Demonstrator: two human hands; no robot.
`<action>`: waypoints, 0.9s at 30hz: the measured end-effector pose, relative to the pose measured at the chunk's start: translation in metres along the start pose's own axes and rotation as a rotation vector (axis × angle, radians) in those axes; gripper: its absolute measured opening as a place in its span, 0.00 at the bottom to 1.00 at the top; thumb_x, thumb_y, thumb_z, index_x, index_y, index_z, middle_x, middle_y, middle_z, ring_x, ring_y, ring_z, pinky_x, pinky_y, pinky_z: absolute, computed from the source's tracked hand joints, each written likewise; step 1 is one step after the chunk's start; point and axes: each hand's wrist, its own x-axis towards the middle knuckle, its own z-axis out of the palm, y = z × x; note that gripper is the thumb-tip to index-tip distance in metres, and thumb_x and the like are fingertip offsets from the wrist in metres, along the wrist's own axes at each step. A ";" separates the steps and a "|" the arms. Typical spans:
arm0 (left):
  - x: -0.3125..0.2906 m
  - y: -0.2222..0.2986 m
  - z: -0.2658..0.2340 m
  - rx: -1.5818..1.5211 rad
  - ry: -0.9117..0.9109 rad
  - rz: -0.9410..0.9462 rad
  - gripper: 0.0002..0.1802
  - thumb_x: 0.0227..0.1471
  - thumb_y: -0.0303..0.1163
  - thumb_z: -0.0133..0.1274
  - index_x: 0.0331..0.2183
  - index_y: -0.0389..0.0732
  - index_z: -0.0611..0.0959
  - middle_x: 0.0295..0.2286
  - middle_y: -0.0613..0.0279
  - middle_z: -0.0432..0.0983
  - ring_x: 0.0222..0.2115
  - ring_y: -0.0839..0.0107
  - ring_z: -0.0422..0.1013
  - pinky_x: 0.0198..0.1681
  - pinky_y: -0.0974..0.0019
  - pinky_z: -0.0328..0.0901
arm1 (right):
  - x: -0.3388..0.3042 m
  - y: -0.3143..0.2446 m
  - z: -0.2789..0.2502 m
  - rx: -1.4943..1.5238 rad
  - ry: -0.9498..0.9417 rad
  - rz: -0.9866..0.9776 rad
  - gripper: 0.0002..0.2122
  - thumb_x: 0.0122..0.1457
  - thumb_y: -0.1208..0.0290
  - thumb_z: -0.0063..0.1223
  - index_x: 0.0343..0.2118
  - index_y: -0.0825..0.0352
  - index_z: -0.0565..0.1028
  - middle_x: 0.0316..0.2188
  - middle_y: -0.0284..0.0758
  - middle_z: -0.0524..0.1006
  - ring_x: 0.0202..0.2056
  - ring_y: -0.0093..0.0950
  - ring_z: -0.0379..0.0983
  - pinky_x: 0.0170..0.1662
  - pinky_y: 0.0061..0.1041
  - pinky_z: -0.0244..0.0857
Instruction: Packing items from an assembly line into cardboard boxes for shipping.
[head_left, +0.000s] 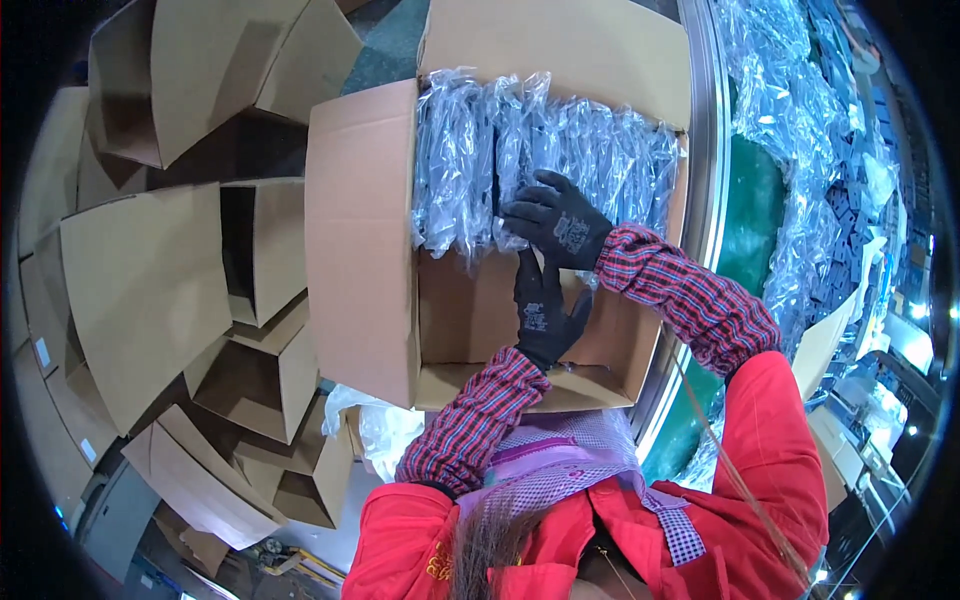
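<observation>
An open cardboard box sits in front of me with its flaps folded out. Clear plastic-bagged packs stand side by side in a row across its far half; what is inside the bags is hard to make out. My right hand, in a black glove, lies over the near side of the row, fingers stretched out and touching the bags. Just below it, my gloved left hand is over the bare cardboard bottom, fingers pointing away from me and thumb apart. It holds nothing I can see.
Several open cardboard boxes crowd the left side. Along the box's right runs a metal rail, then a green surface heaped with more clear-bagged dark parts. A white plastic bag lies near the box's lower left.
</observation>
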 end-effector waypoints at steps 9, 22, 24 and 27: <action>0.002 0.002 -0.002 -0.005 0.004 -0.005 0.45 0.41 0.41 0.55 0.58 0.35 0.55 0.57 0.32 0.44 0.52 0.37 0.54 0.51 0.47 0.53 | 0.001 0.004 -0.002 0.072 -0.059 0.048 0.21 0.44 0.66 0.52 0.46 0.53 0.71 0.38 0.28 0.72 0.44 0.27 0.67 0.58 0.38 0.50; 0.002 -0.006 -0.004 -0.045 -0.030 0.033 0.48 0.39 0.39 0.55 0.59 0.37 0.53 0.58 0.32 0.40 0.54 0.37 0.52 0.53 0.48 0.53 | 0.015 -0.009 -0.013 -0.163 -0.182 0.119 0.19 0.50 0.64 0.48 0.48 0.52 0.70 0.41 0.28 0.71 0.45 0.29 0.66 0.57 0.41 0.50; 0.001 -0.007 -0.003 -0.042 -0.010 0.051 0.47 0.39 0.39 0.55 0.59 0.37 0.54 0.58 0.32 0.40 0.55 0.37 0.52 0.53 0.48 0.53 | 0.013 -0.003 -0.006 -0.183 -0.113 0.043 0.18 0.49 0.64 0.48 0.47 0.53 0.70 0.43 0.27 0.70 0.46 0.29 0.65 0.58 0.42 0.49; 0.000 -0.007 -0.003 -0.040 0.009 0.068 0.47 0.39 0.39 0.55 0.59 0.37 0.54 0.58 0.32 0.40 0.55 0.37 0.51 0.53 0.48 0.53 | 0.013 0.002 -0.001 -0.202 -0.045 -0.033 0.18 0.49 0.64 0.48 0.46 0.53 0.70 0.46 0.26 0.70 0.48 0.29 0.65 0.58 0.43 0.48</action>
